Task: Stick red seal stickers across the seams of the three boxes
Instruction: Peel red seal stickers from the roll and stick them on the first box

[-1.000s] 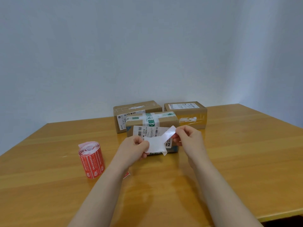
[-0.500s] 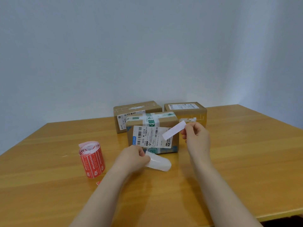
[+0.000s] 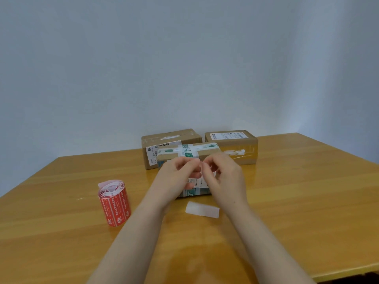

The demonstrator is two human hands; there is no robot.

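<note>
The left hand [image 3: 176, 177] has dropped the white backing slip [image 3: 202, 210] flat on the table [image 3: 307, 201] and joined the right hand [image 3: 225, 177]. Their curled fingertips meet at the near box [image 3: 188, 150] front top edge, but I cannot tell what they grip. The far left box [image 3: 170, 137] and far right box [image 3: 231, 138] stand behind. The sticker roll [image 3: 114, 201] stands left, with open table to the right.

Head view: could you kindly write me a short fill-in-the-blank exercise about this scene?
The standing sticker roll is ___ in colour.
The front box has ___ other boxes behind it.
The white paper strip lies flat on the ___.
Missing words: red; two; table.
</note>
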